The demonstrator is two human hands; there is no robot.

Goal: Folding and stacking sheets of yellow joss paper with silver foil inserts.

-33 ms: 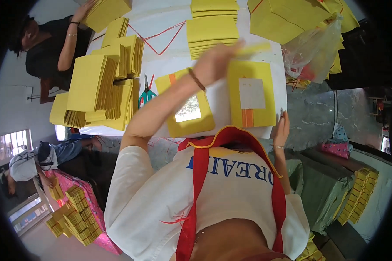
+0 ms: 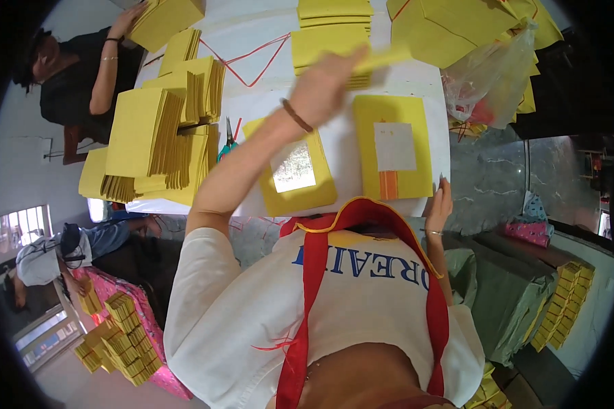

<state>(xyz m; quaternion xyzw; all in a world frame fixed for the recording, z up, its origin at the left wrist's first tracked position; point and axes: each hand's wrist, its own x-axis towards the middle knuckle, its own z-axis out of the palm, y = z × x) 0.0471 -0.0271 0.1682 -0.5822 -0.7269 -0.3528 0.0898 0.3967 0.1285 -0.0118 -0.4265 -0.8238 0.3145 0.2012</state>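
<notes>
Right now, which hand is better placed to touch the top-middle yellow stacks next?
Probably the left hand, nearer the yellow stacks, though holding a blurred yellow piece. The right hand is by the near table edge.

Yellow packets (image 2: pixel 138 129) look like matt paper from here — that clear bag (image 2: pixel 487 78) is crinkled, glossy plastic, the grey floor (image 2: pixel 484 163) smooth and shiny

Workshop: yellow stacks (image 2: pixel 135 129) and scissors (image 2: pixel 226 145) on worktable (image 2: pixel 348 174), co-worker (image 2: pixel 72 88) alongside, more piles (image 2: pixel 126 337) on pink cloth (image 2: pixel 171 383).
</notes>
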